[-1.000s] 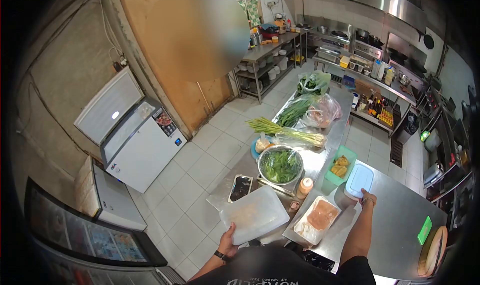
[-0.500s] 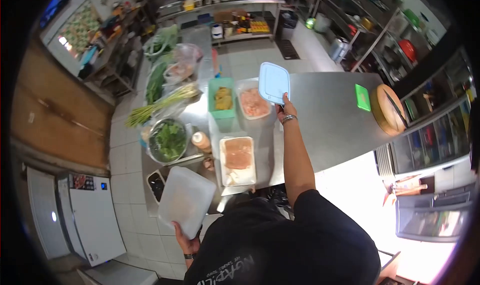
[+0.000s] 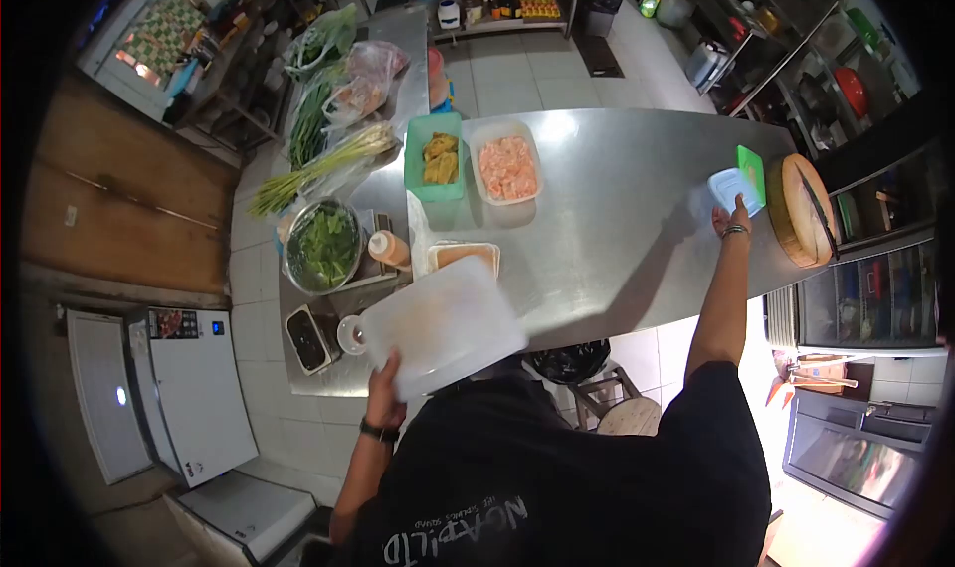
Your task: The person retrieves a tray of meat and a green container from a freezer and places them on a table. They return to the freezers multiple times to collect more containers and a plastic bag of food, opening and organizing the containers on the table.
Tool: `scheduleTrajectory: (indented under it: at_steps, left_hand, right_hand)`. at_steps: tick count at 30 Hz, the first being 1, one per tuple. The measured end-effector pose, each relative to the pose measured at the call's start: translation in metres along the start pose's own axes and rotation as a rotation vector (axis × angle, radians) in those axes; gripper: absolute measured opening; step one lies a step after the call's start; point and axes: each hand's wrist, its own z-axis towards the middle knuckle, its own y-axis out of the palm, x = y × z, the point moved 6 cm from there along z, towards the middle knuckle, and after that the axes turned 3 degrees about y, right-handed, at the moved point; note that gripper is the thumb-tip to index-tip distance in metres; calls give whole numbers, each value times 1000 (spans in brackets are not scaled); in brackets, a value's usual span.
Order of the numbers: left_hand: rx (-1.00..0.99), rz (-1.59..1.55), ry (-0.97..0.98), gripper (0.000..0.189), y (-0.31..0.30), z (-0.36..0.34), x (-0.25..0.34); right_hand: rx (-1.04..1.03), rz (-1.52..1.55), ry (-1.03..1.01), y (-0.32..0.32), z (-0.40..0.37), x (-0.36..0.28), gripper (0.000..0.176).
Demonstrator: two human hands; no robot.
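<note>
Blue plastic lid: your pale blue lid [image 3: 734, 191] is far out to your right, overlapping the green cutting board [image 3: 751, 165] in this view; whether they touch, you cannot tell. Its long axis is too foreshortened to read.
Right hand: your right hand [image 3: 733, 219], arm outstretched, grasps the near edge of that lid, thumb on top; the fingers underneath are mostly hidden.
Frosted lid: the larger frosted lid [image 3: 445, 320] is close before your torso, its long axis slanting from lower left to upper right.
Left hand: your left hand [image 3: 385, 386] pinches the lower-left end of the frosted lid, thumb above, the other fingers largely out of sight below.
Tray of meat: the white tray [image 3: 465, 251] sits just beyond the frosted lid, which hides its near part from view; your left hand is the nearer one.
Tub of pink meat: the uncovered tub [image 3: 507, 169] stands ahead, between your two hands, well apart from both, just beside the green container [image 3: 435, 159].
Chopping block: the round wooden block [image 3: 793, 219], a dark knife [image 3: 818, 211] lying across it, is just right of your right hand.
Left side: a squeeze bottle [image 3: 388, 249] and a bowl of leafy greens [image 3: 323, 247] stand beyond your left hand.
</note>
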Motion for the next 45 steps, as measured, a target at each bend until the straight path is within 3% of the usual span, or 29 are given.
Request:
scheduleTrajectory:
  at_steps: [1, 3, 6, 7, 9, 10, 12, 14, 15, 17, 19, 21, 25, 29, 35, 37, 38, 40, 45]
  left_hand:
    - [-31, 96, 6, 52, 14, 13, -1]
    - [-144, 201, -41, 51, 52, 37, -8]
    - [-248, 189, 10, 50, 117, 60, -27]
    - [-269, 139, -31, 49, 138, 64, -36]
    - [-285, 86, -66, 48, 163, 74, -58]
    - [-305, 95, -59, 52, 165, 88, -79]
    - [-324, 105, -54, 57, 178, 94, -95]
    - [-271, 307, -319, 57, 184, 84, -112]
    - [-269, 306, -320, 57, 182, 90, -125]
    - [-399, 395, -524, 59, 170, 99, -170]
    - [-388, 440, -489, 62, 177, 92, -161]
    - [-332, 604, -546, 63, 173, 87, -158]
    - [-294, 462, -534, 66, 164, 97, -159]
    - [-251, 443, -493, 67, 164, 93, -158]
    - [-235, 428, -484, 66, 166, 86, -164]
    - [-244, 362, -447, 64, 162, 91, -166]
    - [-267, 370, -459, 64, 161, 90, -170]
    - [-277, 304, -421, 66, 162, 95, -169]
    - [-271, 338, -478, 75, 159, 92, -169]
  right_hand:
    - [7, -8, 15, -6, -3, 11, 49]
    - [-308, -407, -176, 3, -29, 29, 51]
    - [-703, -627, -123, -12, -145, 105, 48]
    - [-788, -738, 22, -16, -203, 122, 43]
    - [-904, -874, 141, -34, -223, 163, 36]
    - [-908, -875, 143, -38, -218, 178, 36]
    - [-762, -956, -409, -39, -201, 175, 35]
    - [-688, -998, -422, -32, -184, 172, 39]
    - [-620, -1040, -443, -25, -175, 167, 43]
    - [-528, -1156, -524, -9, -181, 163, 48]
    - [-422, -1446, -768, 8, -183, 163, 47]
    - [-428, -1517, -751, 16, -181, 164, 49]
    - [-383, -1724, -767, 27, -191, 163, 52]
    - [-423, -1661, -695, 25, -190, 160, 54]
    - [-483, -1538, -777, 30, -213, 146, 50]
    - [-627, -1276, -628, 28, -220, 147, 44]
    - [-597, -1275, -627, 20, -210, 148, 44]
    - [-799, -909, -433, 21, -197, 164, 37]
    - [-837, -783, -186, 16, -220, 159, 30]
